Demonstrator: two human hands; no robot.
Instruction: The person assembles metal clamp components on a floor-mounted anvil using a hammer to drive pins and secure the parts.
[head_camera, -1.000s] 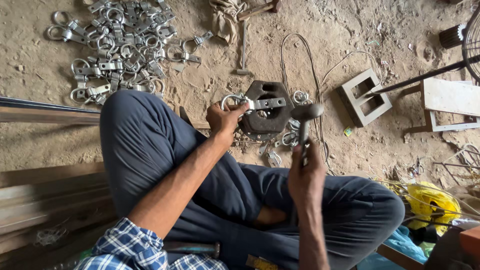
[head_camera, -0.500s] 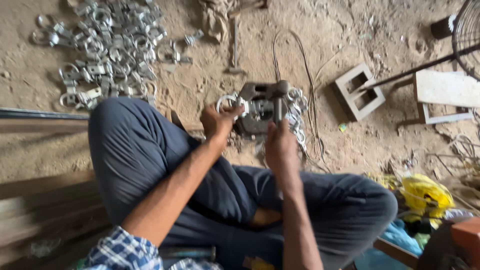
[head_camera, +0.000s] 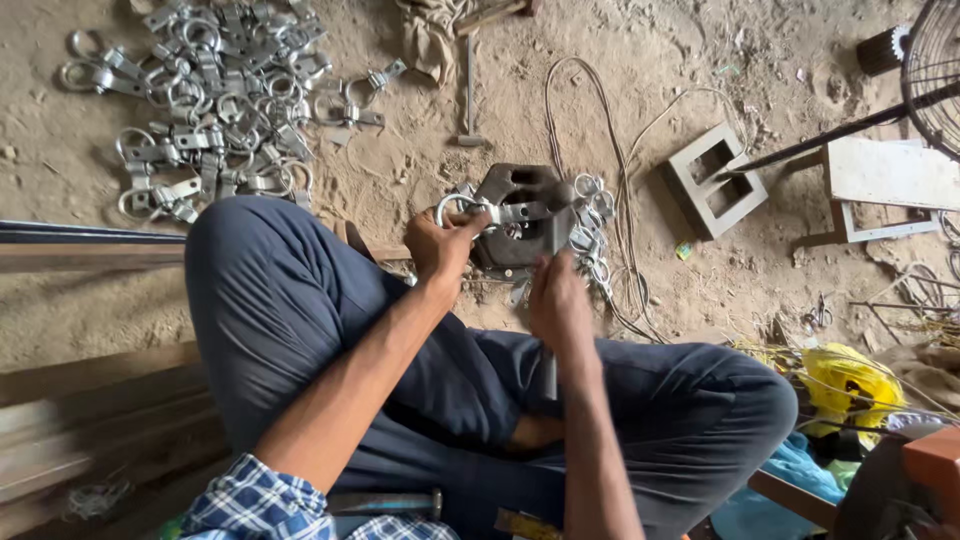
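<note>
The hammer (head_camera: 551, 225) has come down since the frame of a moment ago: then it stood raised to the right of the block, now its head rests on the clamp (head_camera: 490, 212) over the block (head_camera: 525, 215). The view has also shifted, so the pile of clamps (head_camera: 205, 100) sits further left. The left hand (head_camera: 440, 245) is closed on the ring end of the clamp, pinning its flat strap across the top of the dark block on the sandy ground. The right hand (head_camera: 560, 305) is clenched around the hammer's shaft, which runs back toward the person's lap. The clamp looks to be stamped, plated steel: light, stiff, smooth and likely slippery, with thin edges; the ring is judged the safest hold, well clear of the strike point. The block appears heavy and should stay put under blows. Loose rings (head_camera: 592, 245) lie just right of the block, beside a wire (head_camera: 625, 150). A second hammer (head_camera: 469, 85) lies further off on the sand, and a hollow grey block (head_camera: 715, 180) lies to the right.
</note>
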